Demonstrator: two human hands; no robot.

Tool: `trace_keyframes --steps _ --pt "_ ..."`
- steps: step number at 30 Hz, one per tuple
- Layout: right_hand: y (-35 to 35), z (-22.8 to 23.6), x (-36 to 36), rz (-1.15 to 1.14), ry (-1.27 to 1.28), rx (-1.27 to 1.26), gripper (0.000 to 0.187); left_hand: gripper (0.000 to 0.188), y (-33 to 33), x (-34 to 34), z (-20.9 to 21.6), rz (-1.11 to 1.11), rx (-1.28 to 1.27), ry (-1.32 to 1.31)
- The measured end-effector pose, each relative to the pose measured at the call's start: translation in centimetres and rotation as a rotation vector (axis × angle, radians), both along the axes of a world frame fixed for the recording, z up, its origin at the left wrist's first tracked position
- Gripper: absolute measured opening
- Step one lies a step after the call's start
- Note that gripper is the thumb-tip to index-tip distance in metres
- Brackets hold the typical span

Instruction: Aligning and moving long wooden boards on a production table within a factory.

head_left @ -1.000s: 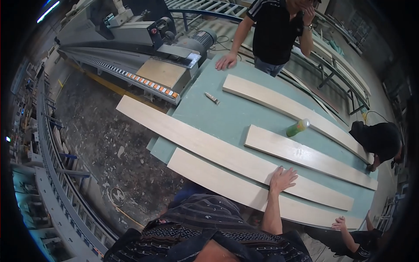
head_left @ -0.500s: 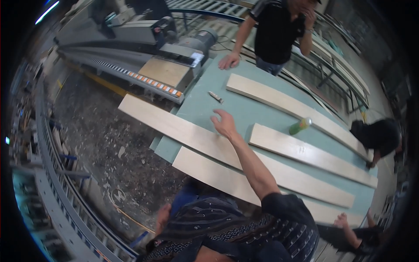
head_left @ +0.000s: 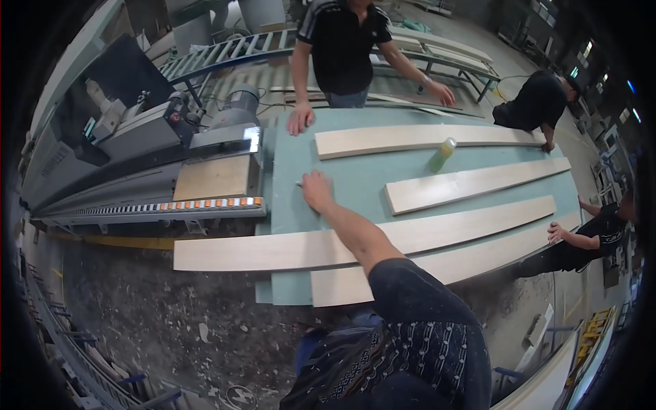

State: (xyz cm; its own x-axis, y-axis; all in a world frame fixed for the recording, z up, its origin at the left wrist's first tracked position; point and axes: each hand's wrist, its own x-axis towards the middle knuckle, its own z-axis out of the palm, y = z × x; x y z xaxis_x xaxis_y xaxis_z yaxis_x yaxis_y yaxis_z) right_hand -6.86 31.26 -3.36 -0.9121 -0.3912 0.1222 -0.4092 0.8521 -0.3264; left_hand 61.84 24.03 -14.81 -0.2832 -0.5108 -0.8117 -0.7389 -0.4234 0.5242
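My right hand (head_left: 317, 189) reaches across the green tabletop (head_left: 287, 154), its fingers curled down over a small slim utility knife (head_left: 298, 184). Only one end of the knife shows past the fingers; the rest is hidden. Beneath my right forearm runs a long pale wooden board (head_left: 253, 251), its left end jutting past the table edge. A second board (head_left: 342, 285) lies nearer to me, partly under my arm. My left hand is out of view.
Two more boards (head_left: 410, 140) (head_left: 471, 189) lie farther back, a green bottle (head_left: 442, 155) between them. A machine (head_left: 212, 179) stands against the table's left. Across the table one person (head_left: 338, 58) rests a hand on it; two others (head_left: 536, 102) (head_left: 601, 236) stand at the right end.
My right hand has come down from above the tabletop onto the small knife and closed over it. My view has turned, and my left hand has left it. The person opposite has lowered a hand.
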Motion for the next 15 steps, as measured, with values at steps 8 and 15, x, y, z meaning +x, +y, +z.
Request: trace_keyframes --steps 8,15 --pt "0.9 -1.0 6.6 0.023 0.064 -0.148 0.020 0.036 -15.6 6.2 1.0 0.023 -0.059 -0.115" --pt "0.6 -1.7 6.0 -0.062 0.057 -0.250 0.014 0.037 -27.9 3.5 3.2 -0.808 -0.800 -0.381"
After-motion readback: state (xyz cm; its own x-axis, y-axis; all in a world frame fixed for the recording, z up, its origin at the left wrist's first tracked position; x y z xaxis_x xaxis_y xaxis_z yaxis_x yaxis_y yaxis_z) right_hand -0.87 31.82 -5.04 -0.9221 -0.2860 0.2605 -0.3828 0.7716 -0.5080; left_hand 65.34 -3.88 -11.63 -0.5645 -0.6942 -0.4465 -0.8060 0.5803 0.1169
